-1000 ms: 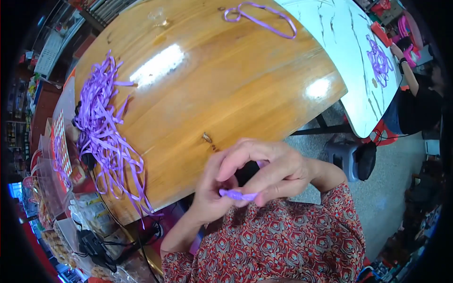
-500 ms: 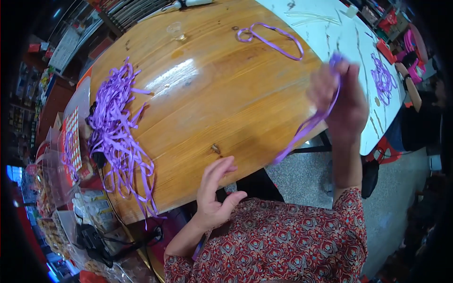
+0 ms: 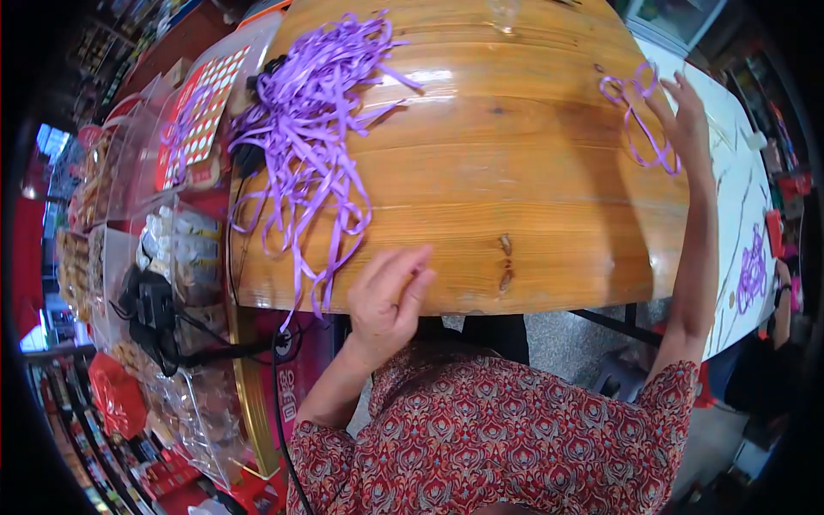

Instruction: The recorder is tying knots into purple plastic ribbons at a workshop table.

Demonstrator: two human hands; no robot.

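Pale lettering runs vertically along a magenta panel (image 3: pixel 311 360) below the worktop (image 3: pixel 549 197); print on the pale packets (image 3: pixel 199 249) is too small to read.

tables (image 3: pixel 463 184): 2 | person's hands (image 3: pixel 384 300): 2 | purple ribbon groups (image 3: pixel 313 81) on tables: 3 | clear cup (image 3: pixel 504 15): 1

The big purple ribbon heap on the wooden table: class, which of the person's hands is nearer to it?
Left. The left hand is just off the lower right of the heap; the right hand is across the table, by the purple ribbon loops.
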